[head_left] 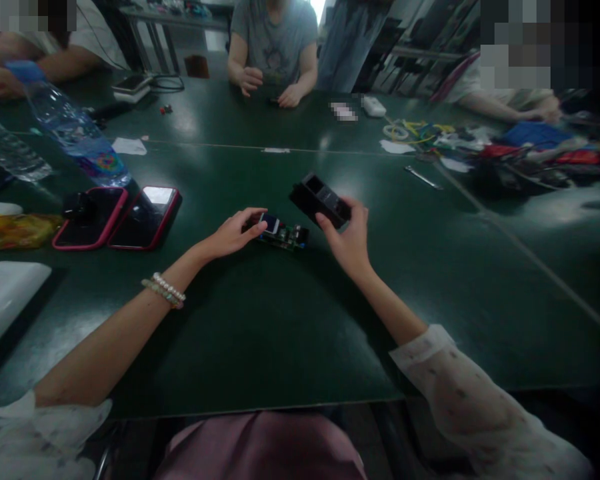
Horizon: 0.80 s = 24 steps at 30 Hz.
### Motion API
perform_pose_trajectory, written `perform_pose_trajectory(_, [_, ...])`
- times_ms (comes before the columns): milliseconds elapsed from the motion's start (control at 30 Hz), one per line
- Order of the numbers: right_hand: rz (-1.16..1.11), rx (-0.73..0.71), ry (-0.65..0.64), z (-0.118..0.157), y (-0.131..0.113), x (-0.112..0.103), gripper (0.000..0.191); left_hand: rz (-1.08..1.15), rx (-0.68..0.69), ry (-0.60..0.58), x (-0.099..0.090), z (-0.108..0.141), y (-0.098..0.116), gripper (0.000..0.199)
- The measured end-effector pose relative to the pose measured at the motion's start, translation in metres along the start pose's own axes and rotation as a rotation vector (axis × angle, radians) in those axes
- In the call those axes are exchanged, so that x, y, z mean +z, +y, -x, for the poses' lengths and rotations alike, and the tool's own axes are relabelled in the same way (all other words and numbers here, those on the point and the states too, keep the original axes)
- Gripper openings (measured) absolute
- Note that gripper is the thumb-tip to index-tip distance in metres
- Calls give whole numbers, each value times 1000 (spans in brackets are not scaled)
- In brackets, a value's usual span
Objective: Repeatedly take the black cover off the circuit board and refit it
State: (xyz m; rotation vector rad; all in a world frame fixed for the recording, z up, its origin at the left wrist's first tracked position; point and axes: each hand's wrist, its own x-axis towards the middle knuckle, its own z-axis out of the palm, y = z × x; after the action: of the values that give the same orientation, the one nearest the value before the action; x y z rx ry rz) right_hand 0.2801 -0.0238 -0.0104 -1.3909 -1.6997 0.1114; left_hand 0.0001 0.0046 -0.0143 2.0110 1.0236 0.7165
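Note:
My left hand (235,233) grips the left end of a circuit board (287,235), thumb and fingers closed around it. The board is green, with a small screen (269,223) in a pale frame near my thumb and dark parts at its right end. It is low over the green table or touching it; I cannot tell which. To its right, my right hand (351,237) is closed on a black plastic case (323,199), tilted, with a rectangular window in its face. Case and board are apart.
Left of my hands lie two phones in red cases (145,219) (91,219), with a water bottle (87,133) behind and a white box-like object (7,293) nearer. Tweezers (423,177) lie to the right, before cables and tools (520,150). A person (275,50) sits opposite.

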Motion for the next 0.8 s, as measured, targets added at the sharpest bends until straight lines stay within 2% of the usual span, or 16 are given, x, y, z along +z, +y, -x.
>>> perform_pose_trajectory(200, [45, 15, -121, 1, 21, 17, 50, -46, -29, -18, -2, 1, 1, 63])
perform_pose_trajectory(367, [65, 27, -185, 3, 26, 21, 49, -68, -20, -12, -2, 0, 5, 62])
perform_pose_trajectory(533, [88, 61, -184, 2, 18, 16, 59, -65, -34, -16, -2, 1, 7, 64])
perform_pose_trajectory(700, [122, 50, -109, 2, 11, 13, 55, -64, -6, -15, -2, 1, 7, 62])
perform_pose_trajectory(800, [133, 32, -120, 2, 13, 15, 52, -67, 18, -9, -1, 0, 6, 59])
